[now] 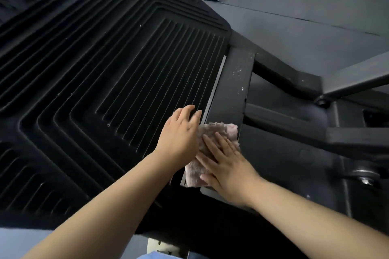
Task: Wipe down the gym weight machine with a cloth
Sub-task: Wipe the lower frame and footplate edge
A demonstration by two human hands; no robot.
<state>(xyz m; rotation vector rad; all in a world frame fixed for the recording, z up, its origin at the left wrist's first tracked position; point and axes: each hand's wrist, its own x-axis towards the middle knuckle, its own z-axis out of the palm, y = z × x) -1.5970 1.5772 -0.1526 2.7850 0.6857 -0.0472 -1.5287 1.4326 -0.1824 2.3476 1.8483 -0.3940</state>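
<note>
Pressing flat, the right hand (226, 167) pins a fuzzy, crumpled pink cloth (212, 143); left hand (179, 132) rests spread.

Bare forearms, no sleeves, bare hands (183, 132), blue garment below

Both bare forearms reach in from the bottom edge, the left from about 7 o'clock, the right from about 4 o'clock, converging near the centre. The left hand (179, 136) lies palm down, fingers loosely bent and pointing toward 1 o'clock. The right hand (226, 166) lies flat just beside it at 4 o'clock, fingers straight and spread, pointing toward 11 o'clock, pressing down.
</note>
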